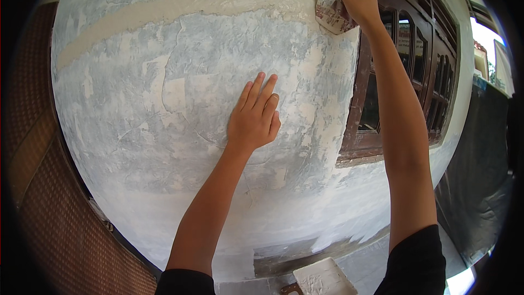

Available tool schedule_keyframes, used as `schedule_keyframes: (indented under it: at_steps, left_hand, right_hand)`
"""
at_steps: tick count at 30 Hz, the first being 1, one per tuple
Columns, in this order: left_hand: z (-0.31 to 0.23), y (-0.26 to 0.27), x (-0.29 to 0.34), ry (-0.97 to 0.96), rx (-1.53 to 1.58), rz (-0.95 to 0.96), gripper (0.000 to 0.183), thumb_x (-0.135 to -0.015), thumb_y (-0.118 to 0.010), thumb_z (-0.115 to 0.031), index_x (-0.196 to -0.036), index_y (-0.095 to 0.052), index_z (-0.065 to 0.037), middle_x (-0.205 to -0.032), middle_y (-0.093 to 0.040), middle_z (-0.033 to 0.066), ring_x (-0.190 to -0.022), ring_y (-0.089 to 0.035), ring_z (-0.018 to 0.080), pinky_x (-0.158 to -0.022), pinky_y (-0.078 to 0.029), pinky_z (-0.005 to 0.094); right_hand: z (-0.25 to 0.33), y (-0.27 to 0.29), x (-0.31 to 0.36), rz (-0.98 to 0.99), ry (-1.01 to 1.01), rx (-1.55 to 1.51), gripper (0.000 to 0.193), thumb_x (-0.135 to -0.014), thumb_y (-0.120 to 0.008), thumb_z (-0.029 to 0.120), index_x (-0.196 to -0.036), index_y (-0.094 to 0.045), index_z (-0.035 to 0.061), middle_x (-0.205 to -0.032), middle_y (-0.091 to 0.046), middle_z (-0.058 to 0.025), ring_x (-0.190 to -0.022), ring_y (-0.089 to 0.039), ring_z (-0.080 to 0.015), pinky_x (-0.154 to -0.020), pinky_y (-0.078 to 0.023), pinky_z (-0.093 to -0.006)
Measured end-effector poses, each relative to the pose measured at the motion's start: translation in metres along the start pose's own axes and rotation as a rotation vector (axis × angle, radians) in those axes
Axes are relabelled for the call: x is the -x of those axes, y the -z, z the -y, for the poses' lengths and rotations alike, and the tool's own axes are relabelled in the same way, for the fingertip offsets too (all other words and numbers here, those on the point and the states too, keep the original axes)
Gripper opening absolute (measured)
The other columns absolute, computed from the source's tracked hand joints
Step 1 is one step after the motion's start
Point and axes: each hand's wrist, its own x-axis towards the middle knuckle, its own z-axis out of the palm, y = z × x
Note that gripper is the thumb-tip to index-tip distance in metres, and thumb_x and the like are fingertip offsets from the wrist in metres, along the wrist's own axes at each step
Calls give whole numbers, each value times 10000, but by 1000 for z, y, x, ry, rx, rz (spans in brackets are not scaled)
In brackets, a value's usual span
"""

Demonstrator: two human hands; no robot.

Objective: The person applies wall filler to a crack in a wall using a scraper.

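My left hand (pixel 254 117) lies against the patchy grey and white wall (pixel 131 153), its fingers stretched out and holding nothing. Up at the top right, my right hand (pixel 360 4) is closed on a flat putty scraper (pixel 331 13) smeared with filler. The scraper's face is against the wall, at the right end of a long beige band of filler (pixel 207 1). That band curves across the upper wall toward the far left. Most of the scraper's grip is hidden behind my fingers.
A dark brown wooden window (pixel 357 142) with panes stands right beside the scraper. On the grey tiled floor below sits a square white board (pixel 325 277) with filler on it, a brown handle at its side. Brown woven panels (pixel 82 229) border the left; a dark sheet (pixel 475 158) hangs right.
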Motion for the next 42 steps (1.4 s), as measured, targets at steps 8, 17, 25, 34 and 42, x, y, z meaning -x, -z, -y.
schedule_keyframes:
  at_steps: [8,17,25,34,42]
  left_hand:
    - [2,0,1,-2,-10,-2,272,-842,-561,-159,-1073,-590,-17,-1491,-489,174,-1424,-399,386,-1166,-331,514]
    - [0,-2,-1,-12,10,10,293,-839,-567,-158,-1094,-582,-13,-1504,-470,179,-1433,-385,391,-1165,-326,528]
    - [1,-1,1,1,12,25,297,-840,-565,-160,-1098,-578,-14,-1505,-468,181,-1431,-385,395,-1165,-325,533]
    - [2,-1,2,1,11,19,288,-841,-563,-165,-1087,-585,-16,-1503,-471,177,-1434,-383,389,-1169,-323,524]
    - [2,-1,1,-2,3,14,286,-838,-562,-160,-1082,-589,-14,-1499,-476,177,-1434,-385,384,-1170,-324,519]
  right_hand:
    - [0,-9,22,-58,-96,-326,263,-904,-618,177,-1024,-719,-34,-760,-694,-75,-576,-636,-153,-501,-500,-298]
    - [-14,-15,28,-168,-235,-408,276,-841,-645,198,-974,-748,-21,-759,-721,-139,-620,-691,-211,-537,-550,-324]
    - [-11,-9,41,-275,-327,-369,286,-835,-694,239,-959,-745,-14,-821,-730,-165,-625,-691,-214,-506,-536,-324]
    - [-4,-11,50,-300,-330,-353,262,-841,-668,201,-904,-737,-44,-687,-707,-123,-468,-625,-190,-461,-513,-319]
    - [15,-13,54,-292,-355,-321,286,-832,-655,190,-951,-730,-59,-874,-719,-201,-597,-679,-212,-488,-539,-337]
